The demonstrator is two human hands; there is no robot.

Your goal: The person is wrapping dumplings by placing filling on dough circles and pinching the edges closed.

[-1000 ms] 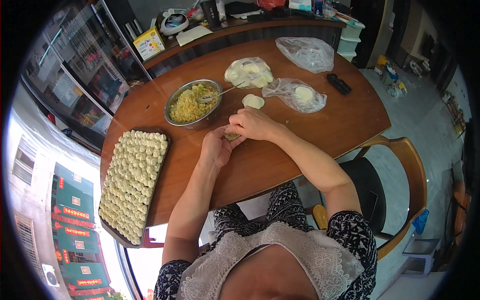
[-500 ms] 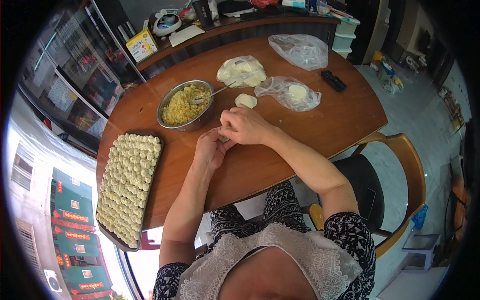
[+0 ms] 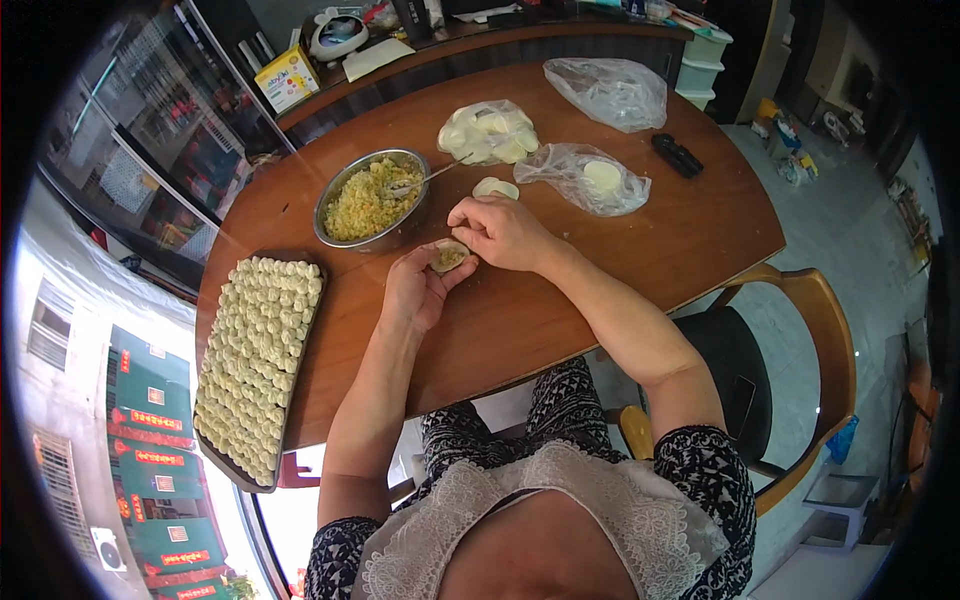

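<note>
My left hand (image 3: pixel 418 285) holds a dumpling wrapper (image 3: pixel 466 257) in its cupped fingers and thumb, with yellowish filling (image 3: pixel 448 259) showing in the middle. Just above and to the right is my right hand (image 3: pixel 503 232), its fingers bent and drawn together close to the wrapper's edge. Whether anything sits between those fingertips is hidden. Beyond my hands, a metal bowl (image 3: pixel 418 215) contains chopped yellow-green filling, and a spoon (image 3: pixel 437 174) leans in it. Loose round wrappers (image 3: pixel 496 187) lie right behind my right hand.
A dark tray (image 3: pixel 308 345) full of shaped dumplings (image 3: pixel 262 350) stands at the table's left. Bagged wrappers (image 3: pixel 487 132), a bag with one wrapper (image 3: pixel 602 178), a crumpled plastic bag (image 3: pixel 612 93) and a black object (image 3: pixel 677 156) lie farther back. A wooden chair (image 3: pixel 825 350) is at right.
The right hand's fingers have come up off the wrapper, moving slightly right. The wrapper in my left hand now shows its filling. The view has shifted slightly.
</note>
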